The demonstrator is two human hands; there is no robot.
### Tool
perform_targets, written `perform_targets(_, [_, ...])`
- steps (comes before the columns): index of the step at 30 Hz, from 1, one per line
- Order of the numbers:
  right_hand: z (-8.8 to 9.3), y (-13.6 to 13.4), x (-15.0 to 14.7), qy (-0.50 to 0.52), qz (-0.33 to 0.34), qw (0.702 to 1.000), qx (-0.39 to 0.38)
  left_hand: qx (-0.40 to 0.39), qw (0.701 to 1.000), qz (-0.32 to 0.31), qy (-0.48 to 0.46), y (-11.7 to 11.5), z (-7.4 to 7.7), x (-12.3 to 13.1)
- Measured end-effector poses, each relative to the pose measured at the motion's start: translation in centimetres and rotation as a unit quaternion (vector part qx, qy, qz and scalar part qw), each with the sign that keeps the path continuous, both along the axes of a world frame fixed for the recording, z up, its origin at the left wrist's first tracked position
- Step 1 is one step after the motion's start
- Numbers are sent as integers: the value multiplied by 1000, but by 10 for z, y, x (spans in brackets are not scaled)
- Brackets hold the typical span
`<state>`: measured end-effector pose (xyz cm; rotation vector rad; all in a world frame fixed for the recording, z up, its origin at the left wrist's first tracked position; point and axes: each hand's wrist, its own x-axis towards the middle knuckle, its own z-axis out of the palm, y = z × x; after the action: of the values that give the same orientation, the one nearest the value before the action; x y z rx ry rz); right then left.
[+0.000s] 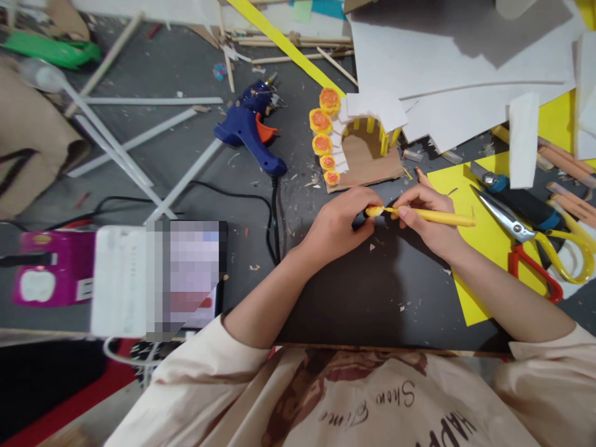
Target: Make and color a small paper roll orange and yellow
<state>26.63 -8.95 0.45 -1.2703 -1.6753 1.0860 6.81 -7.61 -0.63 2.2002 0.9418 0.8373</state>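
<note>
My left hand (347, 217) has its fingers closed round a small dark piece with a yellow and orange end (374, 212). A slim yellow stick, perhaps a pen or brush (442, 217), is pinched in my right hand (426, 214), its thin tip close to that coloured end. Just beyond both hands stands a small cardboard model (372, 162) with a white paper arch, short yellow posts and a curved row of yellow-orange discs (321, 144) along its left side.
A blue glue gun (251, 130) with its cable lies left of the model. Scissors (521, 230) and a cutter (516, 192) lie right, partly over yellow paper (470, 279). White sheets (419, 74) spread behind. A purple box (56, 267) and phone (198, 267) lie left.
</note>
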Motion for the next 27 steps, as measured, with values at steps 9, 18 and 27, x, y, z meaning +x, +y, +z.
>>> perform_targets(9, [-10, -3, -1, 120, -82, 989, -23, -2, 1000, 23, 7, -1, -3, 0])
perform_targets(18, [-3, -2, -3, -20, -20, 999, 27, 32, 996, 68, 44, -3, -4, 0])
perform_targets(27, [-4, -3, -3, -74, 29, 994, 78, 64, 994, 78, 42, -6, -4, 3])
